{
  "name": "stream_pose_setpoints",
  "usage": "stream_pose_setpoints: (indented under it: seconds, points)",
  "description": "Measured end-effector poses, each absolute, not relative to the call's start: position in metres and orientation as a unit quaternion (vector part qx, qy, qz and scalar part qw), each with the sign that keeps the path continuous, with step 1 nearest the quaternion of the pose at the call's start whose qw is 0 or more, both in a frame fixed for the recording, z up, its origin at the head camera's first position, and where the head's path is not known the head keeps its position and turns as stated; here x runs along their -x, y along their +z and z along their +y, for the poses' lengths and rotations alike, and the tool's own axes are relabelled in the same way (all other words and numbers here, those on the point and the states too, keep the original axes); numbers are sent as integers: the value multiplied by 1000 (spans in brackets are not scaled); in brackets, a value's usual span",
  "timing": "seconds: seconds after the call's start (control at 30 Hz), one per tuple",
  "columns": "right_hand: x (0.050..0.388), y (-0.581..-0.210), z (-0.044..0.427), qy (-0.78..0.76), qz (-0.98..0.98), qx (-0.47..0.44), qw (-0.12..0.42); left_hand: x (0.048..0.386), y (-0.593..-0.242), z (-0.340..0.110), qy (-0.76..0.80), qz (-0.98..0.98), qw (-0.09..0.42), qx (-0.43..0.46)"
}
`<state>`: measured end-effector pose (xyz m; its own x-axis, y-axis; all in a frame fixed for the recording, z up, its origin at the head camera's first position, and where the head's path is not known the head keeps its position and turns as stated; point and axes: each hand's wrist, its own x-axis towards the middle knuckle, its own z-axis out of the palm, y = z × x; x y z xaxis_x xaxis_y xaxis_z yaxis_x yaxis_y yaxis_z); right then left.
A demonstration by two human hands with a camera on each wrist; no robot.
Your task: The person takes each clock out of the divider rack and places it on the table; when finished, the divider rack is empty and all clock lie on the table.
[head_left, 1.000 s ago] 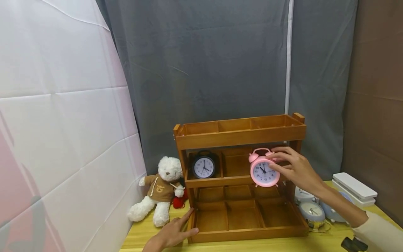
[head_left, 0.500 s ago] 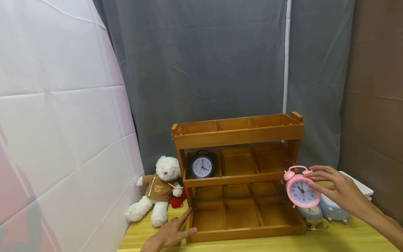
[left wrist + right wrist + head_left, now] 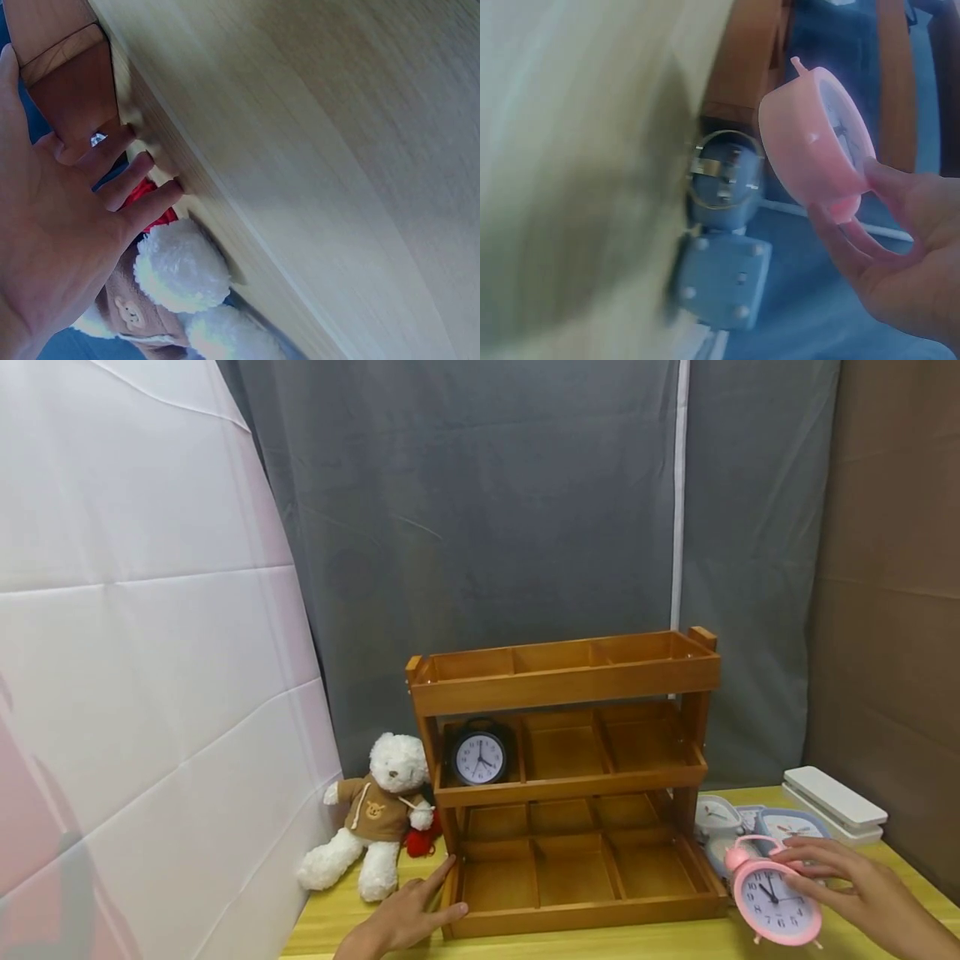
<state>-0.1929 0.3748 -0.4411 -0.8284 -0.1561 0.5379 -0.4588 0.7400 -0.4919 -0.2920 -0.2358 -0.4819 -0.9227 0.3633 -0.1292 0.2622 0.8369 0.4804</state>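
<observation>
My right hand (image 3: 862,887) pinches a pink twin-bell alarm clock (image 3: 777,902) by its upper side, thumb at the front. The clock hangs slightly tilted in front of the shelf's right end. In the right wrist view, the clock (image 3: 799,146) is off the table, with thumb and fingers on it. My left hand (image 3: 405,912) rests at the lower left corner of the three-tier wooden shelf (image 3: 566,695), its fingers spread. The left wrist view has those fingers (image 3: 150,206) extended beside the wood. A black alarm clock (image 3: 480,758) stands in the middle tier's left compartment.
Several pale clocks cluster right of the shelf, including a blue one (image 3: 793,823) and a white one (image 3: 716,815). Behind them lies a white flat case (image 3: 836,797). Left of the shelf sits a white teddy bear (image 3: 382,814) near the white wall (image 3: 150,652).
The right hand has carried the pink alarm clock from in front of the middle tier's right compartment, rightward and down past the shelf's right end. My left hand has stayed at the corner.
</observation>
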Motion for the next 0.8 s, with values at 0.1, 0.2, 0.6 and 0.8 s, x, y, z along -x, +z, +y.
stream_pose_setpoints:
  seconds: [0.1,0.2,0.6,0.8]
  points:
    - [190,-447,379,318,-931,-108,142,291,-482,-235,233,952,107,-164]
    - [190,-451,383,314,-945,-67,66,291,-482,-235,236,952,106,-164]
    - [193,-487,427,354,-934,16,-41,292,-482,-235,234,954,105,-158]
    - [200,-499,446,350,-936,9,-26,291,-481,-236,233,955,105,-154]
